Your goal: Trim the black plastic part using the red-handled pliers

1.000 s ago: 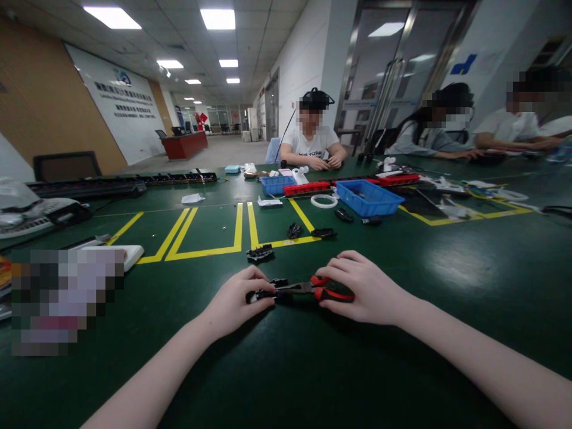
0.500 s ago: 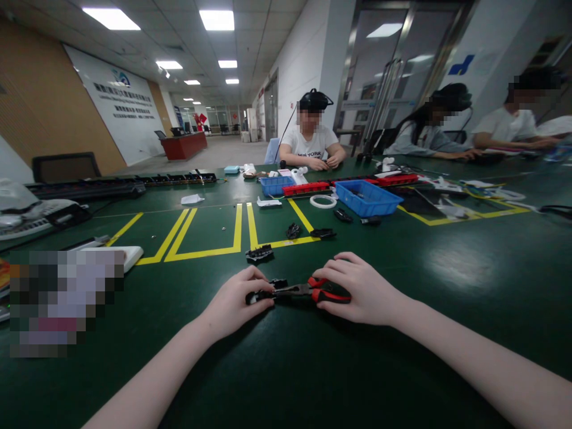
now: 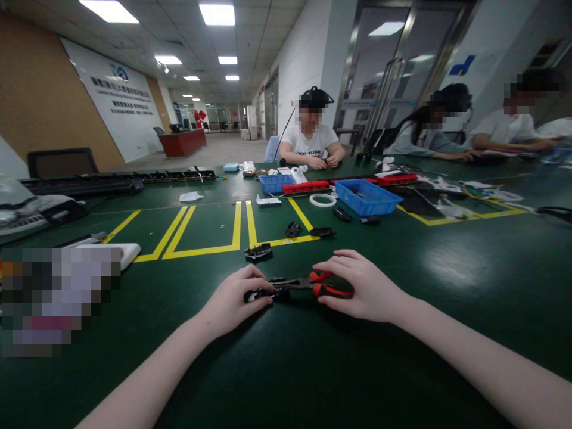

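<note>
My right hand [image 3: 360, 287] grips the red handles of a pair of pliers [image 3: 313, 286] that lies low over the green table [image 3: 447, 310]. The jaws point left into a small black plastic part [image 3: 261, 293], which my left hand [image 3: 235, 301] pins to the table with its fingertips. Another small black part [image 3: 258, 252] lies just beyond my left hand, near the yellow tape lines.
Two more black parts [image 3: 294, 229] sit on the yellow tape [image 3: 210, 247]. Blue bins [image 3: 367, 198], a red strip [image 3: 306, 187] and a white tape ring [image 3: 322, 200] stand further back. A white tray [image 3: 120, 253] lies at left. Three seated people work at the far side.
The pliers' red handles have spread slightly under my right hand. Both hands stay in the same place on the table; the view shifted a little.
</note>
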`<state>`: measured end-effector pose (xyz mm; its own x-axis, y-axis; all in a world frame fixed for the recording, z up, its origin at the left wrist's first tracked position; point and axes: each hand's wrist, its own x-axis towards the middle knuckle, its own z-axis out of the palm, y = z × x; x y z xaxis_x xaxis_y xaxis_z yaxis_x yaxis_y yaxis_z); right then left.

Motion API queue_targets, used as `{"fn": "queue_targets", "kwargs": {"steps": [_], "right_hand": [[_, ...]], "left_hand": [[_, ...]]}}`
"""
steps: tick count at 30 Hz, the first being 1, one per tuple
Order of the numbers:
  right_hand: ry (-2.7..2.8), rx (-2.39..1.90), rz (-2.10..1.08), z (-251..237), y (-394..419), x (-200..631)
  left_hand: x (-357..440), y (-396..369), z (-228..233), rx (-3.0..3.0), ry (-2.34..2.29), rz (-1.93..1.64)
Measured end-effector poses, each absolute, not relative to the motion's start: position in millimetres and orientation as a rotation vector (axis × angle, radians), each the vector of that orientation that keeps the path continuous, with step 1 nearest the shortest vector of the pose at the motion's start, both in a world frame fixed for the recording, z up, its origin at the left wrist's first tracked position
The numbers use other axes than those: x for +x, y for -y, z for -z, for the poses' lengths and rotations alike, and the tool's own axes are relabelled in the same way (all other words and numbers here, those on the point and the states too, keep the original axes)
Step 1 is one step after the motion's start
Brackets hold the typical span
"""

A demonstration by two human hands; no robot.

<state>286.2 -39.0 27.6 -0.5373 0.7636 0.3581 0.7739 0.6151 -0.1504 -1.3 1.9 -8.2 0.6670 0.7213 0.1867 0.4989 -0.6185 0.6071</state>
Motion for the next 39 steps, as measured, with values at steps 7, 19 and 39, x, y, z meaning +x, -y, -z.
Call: {"fn": "queue_targets", "kwargs": {"steps": [7,19,39], "right_hand": [[2.492,-1.233,-0.015,-26.8,38.8,286.1],[2.509,-1.227,-0.005,-28.2,40.8,283.6],[2.557,-1.24,0.005,-28.4,40.2,281.6]], "left_hand": [[-1.6,-1.7,8.2,2.369,-0.963,-0.562],[-1.9,-1.7,8.1,2.38,-0.951,-0.553],[-1.1,1.6,5.8,2.38,-0.936,-0.58]]}}
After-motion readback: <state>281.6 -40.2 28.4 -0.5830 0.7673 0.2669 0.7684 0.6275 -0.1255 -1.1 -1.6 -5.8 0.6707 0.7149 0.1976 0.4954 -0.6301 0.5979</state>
